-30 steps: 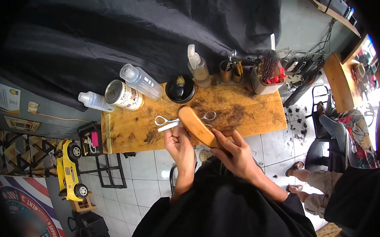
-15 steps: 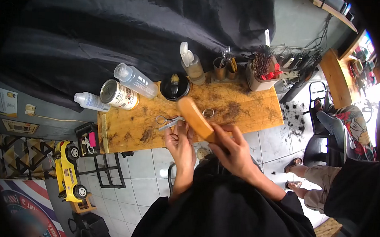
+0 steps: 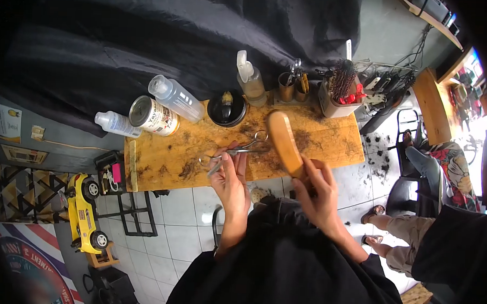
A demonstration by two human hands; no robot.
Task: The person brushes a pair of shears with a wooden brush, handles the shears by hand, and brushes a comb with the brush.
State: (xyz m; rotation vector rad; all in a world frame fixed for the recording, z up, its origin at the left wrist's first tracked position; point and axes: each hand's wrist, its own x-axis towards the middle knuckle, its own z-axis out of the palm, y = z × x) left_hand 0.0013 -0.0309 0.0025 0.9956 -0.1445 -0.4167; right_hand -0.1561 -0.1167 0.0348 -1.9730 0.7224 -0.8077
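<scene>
Scissors [image 3: 248, 150], silver metal, ring-handled, are gripped in left hand [image 3: 232, 184], fingers bent | curved, smooth tan wooden handle [image 3: 284, 143] is clasped by right hand [image 3: 320, 193], narrow gap between | both held near front edge of hair-strewn brown wooden table [image 3: 336, 140]

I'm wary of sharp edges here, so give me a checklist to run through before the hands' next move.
1. Silver metal scissors held in the left hand: ok.
2. Curved tan wooden-looking tool held in the right hand: ok.
3. Scissors not touching the tool: cannot tell; their tips appear close to it.
4. Tool's underside checked: cannot tell, hidden.
5. Brown wooden tabletop free of dark hair clippings: not ok, clippings scattered across it.
</scene>
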